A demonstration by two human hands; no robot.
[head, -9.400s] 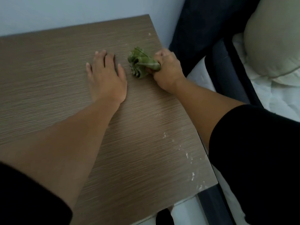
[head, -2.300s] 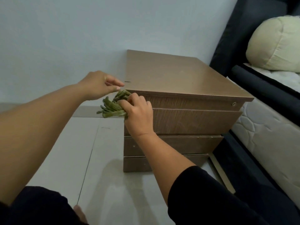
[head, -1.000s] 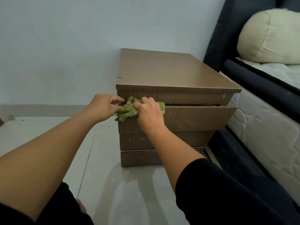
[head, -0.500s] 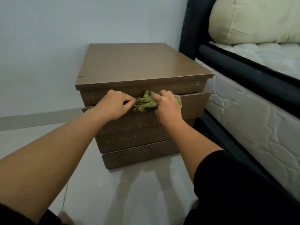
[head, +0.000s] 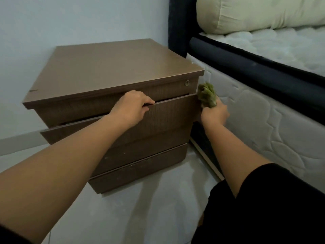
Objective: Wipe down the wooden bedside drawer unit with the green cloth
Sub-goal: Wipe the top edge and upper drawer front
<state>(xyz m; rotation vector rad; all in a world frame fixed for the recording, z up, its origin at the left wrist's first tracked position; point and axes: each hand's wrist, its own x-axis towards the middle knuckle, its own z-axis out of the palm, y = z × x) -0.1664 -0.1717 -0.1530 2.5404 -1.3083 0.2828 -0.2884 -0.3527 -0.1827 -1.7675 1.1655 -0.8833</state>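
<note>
Cream pillow (head: pixel 260 13) on a white quilted mattress (head: pixel 263 124) — dark bed frame (head: pixel 263 69), pale wall (head: pixel 70 23), light floor (head: pixel 140 217).

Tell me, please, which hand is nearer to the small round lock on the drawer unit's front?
Right. The right hand, gripping the green cloth, is just below and right of the lock. The left hand grips the pulled-out drawer's top edge, farther left.

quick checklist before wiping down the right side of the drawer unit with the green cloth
1. Green cloth gripped in right hand: ok.
2. Cloth at the right edge of the pulled-out drawer: ok.
3. Left hand hooked over the drawer's top edge, steadying it: ok.
4. Room between drawer unit and mattress: narrow, cannot tell.
5. Unit's top free of objects: ok.
6. Right side panel's state: hidden, cannot tell.
</note>
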